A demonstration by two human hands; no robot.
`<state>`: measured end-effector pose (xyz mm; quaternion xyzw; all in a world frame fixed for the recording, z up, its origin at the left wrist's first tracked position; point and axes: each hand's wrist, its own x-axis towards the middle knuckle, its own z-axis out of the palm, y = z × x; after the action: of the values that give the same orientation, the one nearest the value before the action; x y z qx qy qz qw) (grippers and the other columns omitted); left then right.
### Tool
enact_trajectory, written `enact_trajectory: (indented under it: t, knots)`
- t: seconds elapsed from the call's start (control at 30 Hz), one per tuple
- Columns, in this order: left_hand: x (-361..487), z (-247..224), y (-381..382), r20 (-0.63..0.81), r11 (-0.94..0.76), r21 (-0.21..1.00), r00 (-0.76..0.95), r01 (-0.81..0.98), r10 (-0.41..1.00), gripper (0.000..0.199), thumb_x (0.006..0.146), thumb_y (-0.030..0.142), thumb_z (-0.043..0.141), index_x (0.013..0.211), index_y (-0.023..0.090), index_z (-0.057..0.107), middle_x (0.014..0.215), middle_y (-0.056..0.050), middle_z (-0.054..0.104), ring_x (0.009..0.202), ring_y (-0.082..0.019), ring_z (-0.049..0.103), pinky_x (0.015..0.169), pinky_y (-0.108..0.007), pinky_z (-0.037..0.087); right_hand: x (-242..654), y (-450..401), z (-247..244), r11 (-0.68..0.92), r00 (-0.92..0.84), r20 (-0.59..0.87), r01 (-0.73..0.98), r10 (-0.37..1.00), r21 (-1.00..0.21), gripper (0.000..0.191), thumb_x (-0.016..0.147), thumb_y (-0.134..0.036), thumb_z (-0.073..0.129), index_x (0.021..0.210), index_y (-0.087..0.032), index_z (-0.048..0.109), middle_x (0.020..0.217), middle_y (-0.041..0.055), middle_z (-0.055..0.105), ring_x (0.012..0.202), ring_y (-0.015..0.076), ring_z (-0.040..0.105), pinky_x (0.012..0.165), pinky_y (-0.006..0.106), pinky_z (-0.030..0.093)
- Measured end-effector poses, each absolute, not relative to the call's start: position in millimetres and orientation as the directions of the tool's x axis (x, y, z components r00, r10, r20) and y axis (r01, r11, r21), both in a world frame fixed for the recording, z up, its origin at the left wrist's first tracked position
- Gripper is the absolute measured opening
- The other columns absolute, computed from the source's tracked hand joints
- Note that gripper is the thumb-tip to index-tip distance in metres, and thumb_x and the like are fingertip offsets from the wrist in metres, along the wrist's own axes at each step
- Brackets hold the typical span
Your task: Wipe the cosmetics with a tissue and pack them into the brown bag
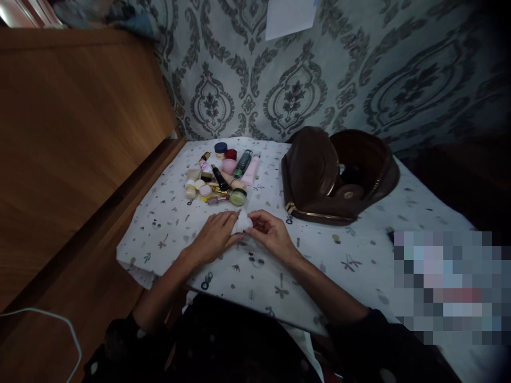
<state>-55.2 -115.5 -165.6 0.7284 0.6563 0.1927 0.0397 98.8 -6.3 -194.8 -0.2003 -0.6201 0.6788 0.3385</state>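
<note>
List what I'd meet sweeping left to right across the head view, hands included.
Brown wooden furniture panel → left hand → small crumpled white wad, probably tissue → right hand → open brown leather-look bag with a gold-toned zip.

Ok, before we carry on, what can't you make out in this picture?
All in the head view:
- White wad: whether anything is inside; left hand and right hand partly cover it.
- Brown bag: its full contents; the front flap and shadow hide them.
- Dark green tube and pink tube: label wording, too small and blurred.
- Paper sheet: upper part, cut off by the top edge.
- Pixelated patch: what lies beneath.
</note>
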Motion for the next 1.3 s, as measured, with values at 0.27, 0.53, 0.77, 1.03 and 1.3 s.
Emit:
enact_trajectory:
  t: [0.27,0.53,0.77,1.03,1.3]
  knots:
    - [-79.2,-168.0,-130.6,0.124,-0.045,0.384,-0.003,0.922,0.992,0.034,0.089,0.04,0.061,0.112,0.018,0.05,0.107,-0.011,0.057,0.099,-0.028,0.055,0.085,-0.043,0.047,103.6,-1.4,-186.7,0.045,-0.707,0.179,-0.204,0.684,-0.978,0.034,0.07,-0.041,0.081,0.095,-0.022,0.07,0.088,0.0021,0.071,0.082,0.0182,0.065,0.081,0.034,0.052]
    - [-68.8,-180.6,-130.6,0.215,-0.004,0.33,-0.071,0.944,0.974,0.043,0.084,0.034,0.068,0.117,0.017,0.046,0.109,-0.011,0.055,0.101,-0.029,0.052,0.086,-0.043,0.047,99.1,-0.8,-194.2,0.034,-0.657,0.147,-0.182,0.739,-0.983,0.035,0.066,-0.044,0.082,0.087,-0.022,0.067,0.078,0.0005,0.069,0.072,0.0162,0.063,0.068,0.029,0.051]
    - [-62.0,-175.4,-124.9,0.275,-0.119,0.391,0.008,0.913,0.961,0.045,0.086,0.042,0.066,0.117,0.016,0.047,0.107,-0.011,0.059,0.099,-0.028,0.055,0.085,-0.042,0.047,104.1,-3.4,-187.8,0.212,-0.696,0.252,-0.145,0.672,-0.967,0.027,0.073,-0.038,0.077,0.089,-0.019,0.068,0.079,0.0007,0.066,0.074,0.0158,0.06,0.073,0.03,0.049]
    - [-56.9,-161.7,-107.8,0.199,-0.148,0.628,0.026,0.764,0.98,0.028,0.092,0.045,0.055,0.097,0.018,0.055,0.088,-0.003,0.061,0.081,-0.019,0.057,0.072,-0.029,0.043,107.1,1.5,-188.9,0.318,-0.717,0.377,-0.225,0.587,-0.921,0.028,0.076,-0.038,0.076,0.098,-0.022,0.072,0.092,0.004,0.065,0.08,0.0161,0.062,0.077,0.031,0.052]
    - [-65.0,-170.1,-111.9,0.191,-0.099,0.734,-0.065,0.672,0.979,0.03,0.097,0.042,0.042,0.086,0.018,0.055,0.085,-0.002,0.06,0.079,-0.017,0.056,0.075,-0.028,0.043,108.4,0.3,-182.7,0.306,-0.753,0.324,-0.17,0.573,-0.937,0.032,0.079,-0.044,0.073,0.102,-0.021,0.071,0.092,0.0048,0.067,0.082,0.0172,0.063,0.076,0.031,0.052]
